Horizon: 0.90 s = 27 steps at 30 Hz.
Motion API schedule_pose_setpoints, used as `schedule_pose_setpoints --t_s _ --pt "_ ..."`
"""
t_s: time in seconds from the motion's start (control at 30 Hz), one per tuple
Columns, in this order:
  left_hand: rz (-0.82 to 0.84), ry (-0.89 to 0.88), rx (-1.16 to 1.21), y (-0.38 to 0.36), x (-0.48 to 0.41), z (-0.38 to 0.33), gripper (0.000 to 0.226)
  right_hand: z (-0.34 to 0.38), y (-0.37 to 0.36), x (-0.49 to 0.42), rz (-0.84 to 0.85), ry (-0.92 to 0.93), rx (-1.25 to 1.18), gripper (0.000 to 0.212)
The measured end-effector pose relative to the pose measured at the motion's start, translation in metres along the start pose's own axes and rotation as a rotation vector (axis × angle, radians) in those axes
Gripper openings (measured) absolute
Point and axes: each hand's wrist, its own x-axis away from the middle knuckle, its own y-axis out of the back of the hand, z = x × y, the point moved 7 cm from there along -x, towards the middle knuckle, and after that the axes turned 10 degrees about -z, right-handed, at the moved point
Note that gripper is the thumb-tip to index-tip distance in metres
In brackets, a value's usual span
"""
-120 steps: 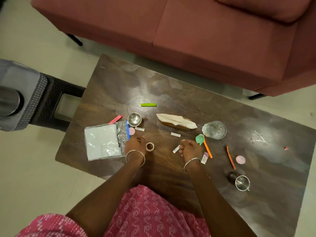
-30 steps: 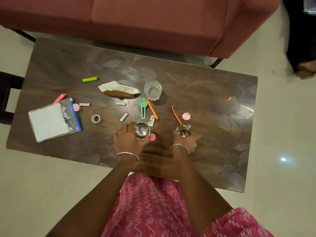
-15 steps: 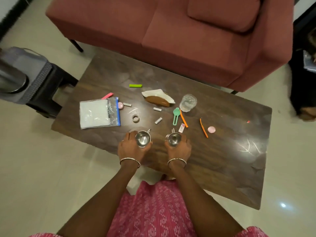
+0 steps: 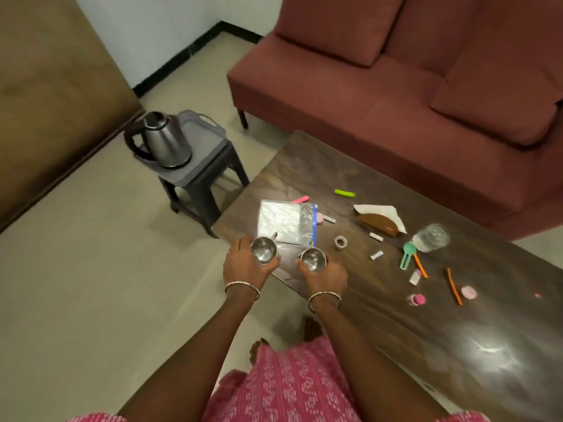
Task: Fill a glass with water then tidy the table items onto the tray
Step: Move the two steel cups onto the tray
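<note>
Steel and shiny, two small handled cups sit upright in the person's grasp at the table's (image 4: 441, 345) near-left corner: left hand (image 4: 246, 266) grips the left cup (image 4: 263, 250), right hand (image 4: 324, 277) the right cup (image 4: 312, 259). Both look empty; the clear glass (image 4: 432, 237) stands near the far edge.

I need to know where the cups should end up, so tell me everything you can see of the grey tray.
The grey tray looks like plastic, rectangular, with a low patterned rim and a cut-out handle at its far end. It lies flat on a dark stool on the floor, off the table's left end. A steel electric kettle with a black handle stands on its near-left part; the rest of its surface looks bare. Neither hand touches it.
</note>
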Motion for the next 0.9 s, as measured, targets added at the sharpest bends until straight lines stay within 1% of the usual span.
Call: schedule_pose_setpoints --t_s 0.27,0.47,0.63,0.8,0.9 --pt "-0.131 0.114 -0.044 0.045 -0.089 0.064 0.061 0.11 -0.064 -0.003 0.043 0.074 -0.166 0.066" --pt "-0.19 0.193 -0.001 0.064 -0.177 0.09 0.059 0.193 -0.118 -0.028 0.075 0.097 -0.2 0.068" --pt "-0.163 0.159 -0.02 0.068 -0.256 0.096 0.061 0.264 -0.152 -0.055 0.08 0.083 -0.22 0.069" --pt "-0.135 0.126 -0.04 0.064 -0.333 0.099 0.076 0.325 -0.183 -0.088 0.08 0.095 -0.218 0.07" --pt "-0.136 0.089 -0.05 0.063 -0.376 0.101 0.071 0.355 -0.203 -0.108 0.119 0.059 -0.204 0.072"
